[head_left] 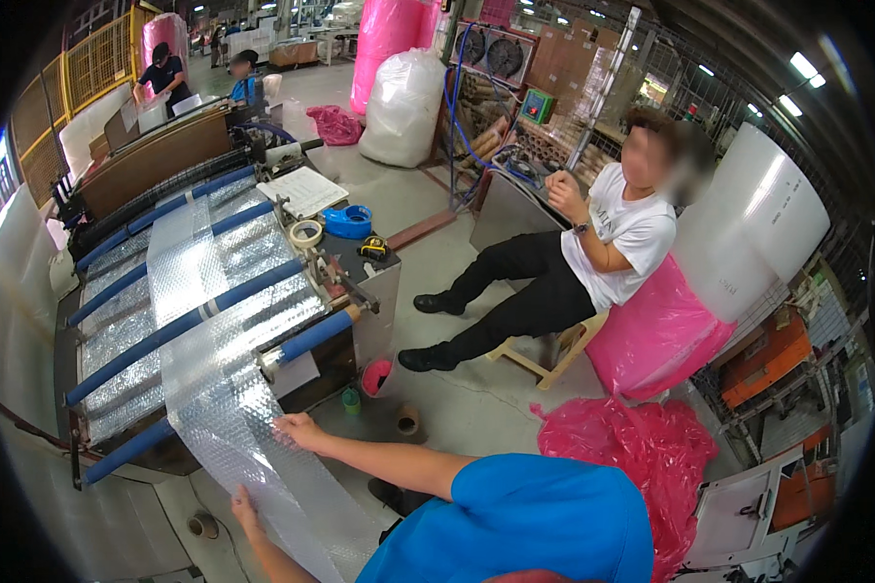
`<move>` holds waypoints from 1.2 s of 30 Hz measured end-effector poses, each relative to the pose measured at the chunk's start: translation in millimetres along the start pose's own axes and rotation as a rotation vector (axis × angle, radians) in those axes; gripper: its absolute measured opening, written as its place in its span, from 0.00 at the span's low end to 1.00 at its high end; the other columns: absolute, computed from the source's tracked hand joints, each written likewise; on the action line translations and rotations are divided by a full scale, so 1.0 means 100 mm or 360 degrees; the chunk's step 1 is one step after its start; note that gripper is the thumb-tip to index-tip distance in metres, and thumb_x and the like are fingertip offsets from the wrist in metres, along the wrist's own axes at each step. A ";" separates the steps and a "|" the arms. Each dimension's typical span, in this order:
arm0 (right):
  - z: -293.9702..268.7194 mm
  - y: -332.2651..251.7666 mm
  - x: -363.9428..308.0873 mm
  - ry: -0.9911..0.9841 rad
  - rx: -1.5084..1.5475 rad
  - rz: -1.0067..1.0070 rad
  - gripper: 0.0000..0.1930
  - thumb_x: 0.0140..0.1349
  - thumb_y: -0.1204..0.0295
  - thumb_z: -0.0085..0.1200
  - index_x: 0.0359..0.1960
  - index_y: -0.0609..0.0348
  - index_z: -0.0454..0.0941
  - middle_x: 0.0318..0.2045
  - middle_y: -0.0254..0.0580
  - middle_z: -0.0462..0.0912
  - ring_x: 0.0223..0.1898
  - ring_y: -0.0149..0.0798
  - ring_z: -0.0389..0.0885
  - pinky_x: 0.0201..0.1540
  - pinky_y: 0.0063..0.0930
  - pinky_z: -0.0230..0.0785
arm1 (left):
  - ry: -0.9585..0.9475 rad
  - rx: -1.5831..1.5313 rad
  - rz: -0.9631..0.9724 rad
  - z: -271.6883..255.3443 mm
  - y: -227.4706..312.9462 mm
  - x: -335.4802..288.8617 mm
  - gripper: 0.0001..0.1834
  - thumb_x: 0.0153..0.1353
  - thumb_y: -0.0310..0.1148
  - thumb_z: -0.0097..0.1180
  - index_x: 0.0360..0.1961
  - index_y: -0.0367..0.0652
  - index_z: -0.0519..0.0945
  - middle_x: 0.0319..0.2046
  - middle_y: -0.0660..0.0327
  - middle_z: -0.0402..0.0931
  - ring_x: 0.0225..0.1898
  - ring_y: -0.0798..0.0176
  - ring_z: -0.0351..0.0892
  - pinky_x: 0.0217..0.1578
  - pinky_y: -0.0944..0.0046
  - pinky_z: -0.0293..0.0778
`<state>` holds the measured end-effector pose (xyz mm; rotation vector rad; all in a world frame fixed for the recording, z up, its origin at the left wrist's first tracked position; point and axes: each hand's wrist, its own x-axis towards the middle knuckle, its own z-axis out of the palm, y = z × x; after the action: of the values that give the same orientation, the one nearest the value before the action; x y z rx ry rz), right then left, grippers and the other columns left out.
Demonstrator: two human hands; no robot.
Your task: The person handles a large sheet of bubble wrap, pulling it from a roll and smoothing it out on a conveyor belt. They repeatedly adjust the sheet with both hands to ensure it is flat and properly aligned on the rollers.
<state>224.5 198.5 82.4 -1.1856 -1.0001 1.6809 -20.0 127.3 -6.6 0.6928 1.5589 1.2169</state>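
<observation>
A long clear strip of bubble wrap [226,428] runs off the roller machine [156,330] and slopes down toward my body. At its right edge, my right hand [303,431] is closed with the fingers pinching the film. Lower down, my left hand [247,509] grips the opposite edge, its palm partly hidden. Between the hands the sheet is stretched fairly flat and shiny. Blue rollers [190,330] cross the machine above and below the strip.
Beside the machine, a side table carries tape rolls [348,222], a tape measure [372,247] and a paper sheet [303,192]. A seated person [612,223] is at the right. Pink plastic film [622,447], a pink bin [376,377] and cardboard cores [408,420] lie on the floor.
</observation>
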 end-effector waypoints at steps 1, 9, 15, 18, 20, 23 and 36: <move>0.00 -0.02 -0.03 0.0015 -0.0022 -0.0007 0.16 0.54 0.56 0.42 0.28 0.56 0.72 0.21 0.30 0.73 0.20 0.22 0.69 0.20 0.16 0.62 | 0.0013 0.0080 -0.0083 -0.03 -0.08 -0.08 0.17 0.46 0.44 0.54 0.24 0.41 0.67 0.17 0.67 0.64 0.17 0.73 0.61 0.16 0.73 0.59; 0.02 0.08 -0.04 0.0086 0.0048 -0.0053 0.14 0.54 0.60 0.43 0.27 0.58 0.71 0.20 0.32 0.73 0.19 0.22 0.68 0.18 0.15 0.60 | 0.0176 0.0735 0.0094 -0.11 -0.08 -0.55 0.26 0.42 0.43 0.56 0.36 0.32 0.68 0.27 0.57 0.71 0.27 0.64 0.69 0.30 0.66 0.66; 0.07 0.25 -0.64 0.0105 -0.0130 0.0116 0.11 0.52 0.63 0.47 0.23 0.58 0.71 0.19 0.30 0.73 0.18 0.22 0.67 0.18 0.16 0.60 | 0.0232 0.0690 -0.0008 -0.06 0.21 -1.14 0.26 0.41 0.43 0.57 0.35 0.31 0.70 0.27 0.55 0.72 0.27 0.64 0.70 0.28 0.66 0.66; 0.05 0.75 -0.99 -0.0046 -0.0116 0.0225 0.09 0.50 0.65 0.51 0.22 0.58 0.72 0.18 0.32 0.72 0.17 0.23 0.67 0.18 0.17 0.60 | 0.0204 0.0613 0.0026 -0.32 -0.18 -1.24 0.31 0.38 0.49 0.57 0.36 0.31 0.69 0.19 0.58 0.71 0.20 0.65 0.69 0.22 0.68 0.66; -0.02 0.93 -1.36 -0.0201 -0.0284 0.0341 0.10 0.51 0.64 0.49 0.24 0.58 0.71 0.19 0.32 0.73 0.19 0.24 0.69 0.20 0.17 0.62 | 0.0246 0.0835 -0.0182 -0.42 -0.34 -1.38 0.37 0.36 0.53 0.58 0.37 0.29 0.68 0.16 0.59 0.70 0.17 0.67 0.68 0.19 0.68 0.66; -0.15 1.16 -1.72 -0.0225 -0.0421 0.0388 0.13 0.52 0.62 0.46 0.29 0.59 0.73 0.20 0.33 0.74 0.20 0.24 0.69 0.18 0.19 0.63 | 0.0476 0.0801 -0.0026 -0.44 -0.23 -1.78 0.35 0.38 0.53 0.56 0.36 0.29 0.68 0.26 0.51 0.71 0.29 0.58 0.70 0.31 0.63 0.65; 0.00 0.67 -2.08 -0.0366 -0.0214 0.0318 0.12 0.55 0.62 0.43 0.29 0.58 0.70 0.21 0.31 0.72 0.22 0.23 0.69 0.21 0.15 0.61 | 0.0367 0.0358 0.0129 -0.45 0.40 -2.27 0.22 0.40 0.39 0.60 0.33 0.33 0.71 0.30 0.57 0.73 0.31 0.67 0.71 0.34 0.68 0.66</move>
<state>256.3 -17.8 83.5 -1.2323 -1.1829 1.9671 9.0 -73.7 111.0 0.7879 1.8959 1.2264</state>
